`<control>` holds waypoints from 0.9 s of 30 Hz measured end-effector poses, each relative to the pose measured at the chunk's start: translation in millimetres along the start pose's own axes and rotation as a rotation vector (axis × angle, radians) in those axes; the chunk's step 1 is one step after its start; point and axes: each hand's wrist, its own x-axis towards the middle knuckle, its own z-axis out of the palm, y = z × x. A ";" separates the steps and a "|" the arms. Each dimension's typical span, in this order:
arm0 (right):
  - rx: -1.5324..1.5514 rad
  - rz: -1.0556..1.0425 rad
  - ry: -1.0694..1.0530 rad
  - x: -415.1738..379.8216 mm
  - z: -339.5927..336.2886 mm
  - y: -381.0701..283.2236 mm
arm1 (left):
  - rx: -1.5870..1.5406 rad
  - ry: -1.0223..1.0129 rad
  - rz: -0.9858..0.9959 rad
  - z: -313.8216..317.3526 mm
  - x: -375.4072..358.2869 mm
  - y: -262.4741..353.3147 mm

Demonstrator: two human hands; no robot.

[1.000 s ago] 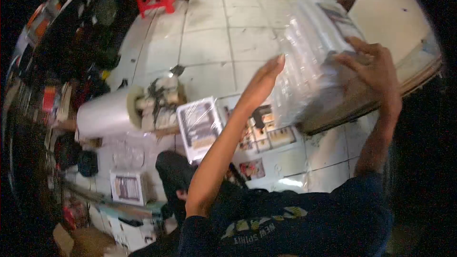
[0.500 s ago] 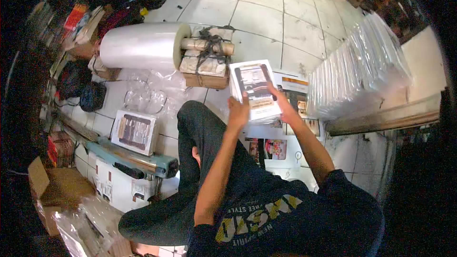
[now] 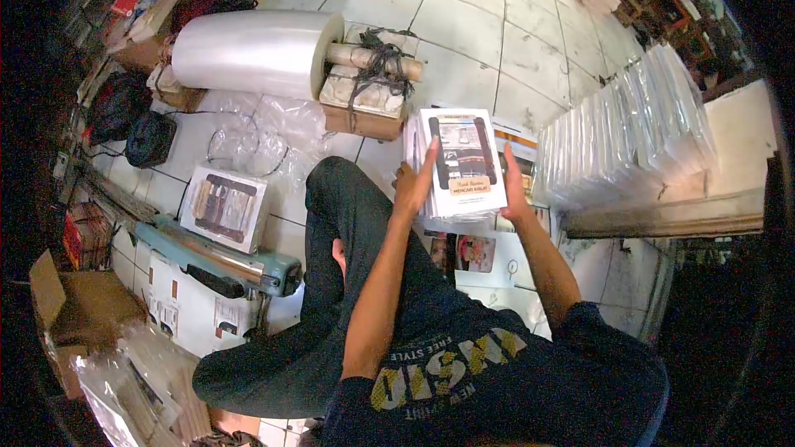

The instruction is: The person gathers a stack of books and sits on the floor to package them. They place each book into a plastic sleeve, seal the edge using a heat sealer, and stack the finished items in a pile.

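Observation:
A white book [image 3: 465,153] with a dark-framed picture on its cover is held upright to my view between both hands. My left hand [image 3: 416,182] grips its left edge, thumb lying along the cover and fingers bent at the side. Along the right edge is my right hand [image 3: 515,186], closed against the lower right corner. Edges of more books show just behind and left of this one; how many is hidden. Another book [image 3: 224,207] of the same design rests on the left beside a blue-grey bar sealer [image 3: 219,257].
A large roll of clear plastic film [image 3: 248,54] lies ahead to the left, by a tied bundle [image 3: 368,87]. Loose film [image 3: 265,136] covers tiles nearby. Many wrapped books [image 3: 625,132] stand in a row at right. An open cardboard box [image 3: 91,306] is at lower left.
The book has shifted slightly right and turned more upright. My right thumb has moved off the cover to its right edge. The whole view has shifted a little.

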 end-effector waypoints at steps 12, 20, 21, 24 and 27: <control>-0.161 -0.141 0.103 19.6 -10.2 5.0 | 0.059 -0.042 -0.059 -30.0 -8.5 19.3; -0.136 0.018 0.103 -6.2 9.6 12.9 | -0.299 -0.491 -0.060 -46.0 -55.6 52.1; -0.196 0.036 0.126 -9.0 9.0 9.1 | -0.304 -0.488 -0.053 -46.9 -57.0 51.1; -0.571 -0.017 0.048 -19.0 9.9 -15.9 | -0.370 -0.397 0.168 -57.8 -66.2 49.3; -0.738 -0.059 -0.099 -40.9 57.0 -37.5 | -0.006 -0.135 0.763 -86.7 -102.4 68.9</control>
